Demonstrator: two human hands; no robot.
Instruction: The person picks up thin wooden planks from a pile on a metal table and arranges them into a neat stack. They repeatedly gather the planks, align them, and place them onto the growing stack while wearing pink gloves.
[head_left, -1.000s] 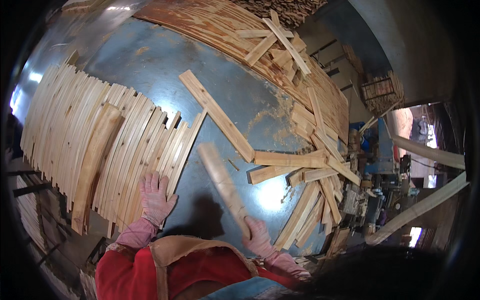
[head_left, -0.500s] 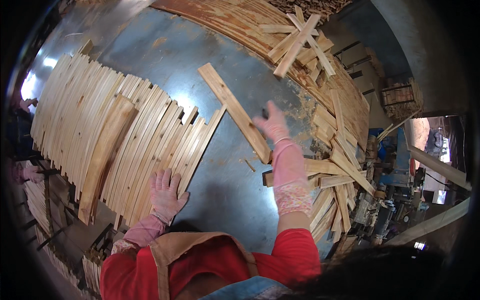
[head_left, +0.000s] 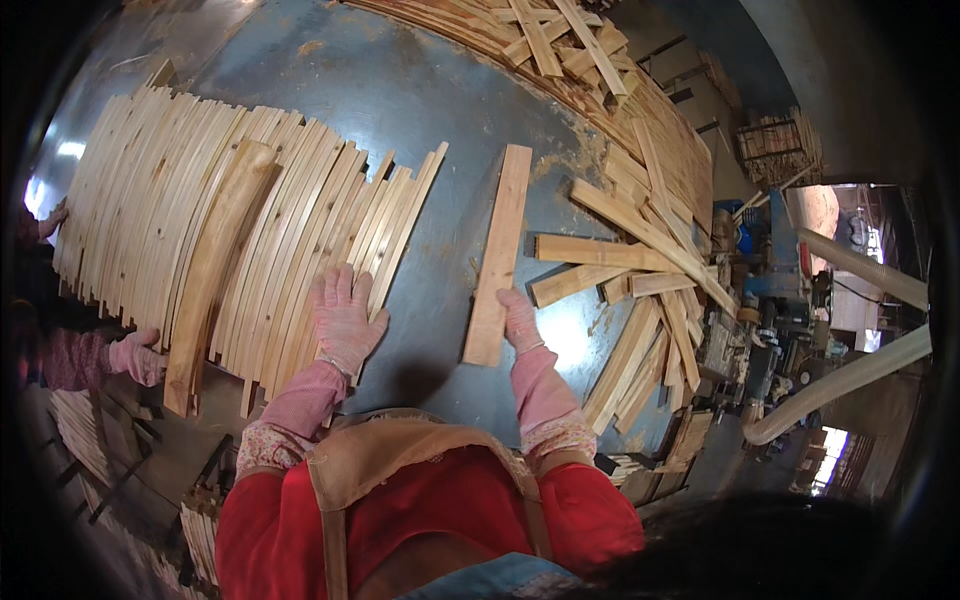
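My left hand (head_left: 346,322), in a pale pink glove, lies with fingers spread on the near right end of a long row of narrow wooden slats (head_left: 150,200). The slats stand side by side, their ends uneven. In my right hand (head_left: 520,319), gloved the same way, is the right edge of a flat wooden board (head_left: 502,240); the grip sits toward its near end. The fingers beneath the board are hidden. This board is right of the row, apart from it and nearly parallel. Across the row's top lies a thicker, curved plank (head_left: 215,265).
A loose pile of wooden boards (head_left: 640,285) spreads over the right side of the metal table (head_left: 330,55), with more crossed boards (head_left: 560,45) at the far right. At the left edge, a co-worker's gloved hand (head_left: 138,357) touches the row. Machinery (head_left: 780,340) stands farther right.
My right hand has come nearer and now grips the board, which has turned from slanting to nearly upright in view. My left hand stays on the slats. A co-worker's hand has reached the row.
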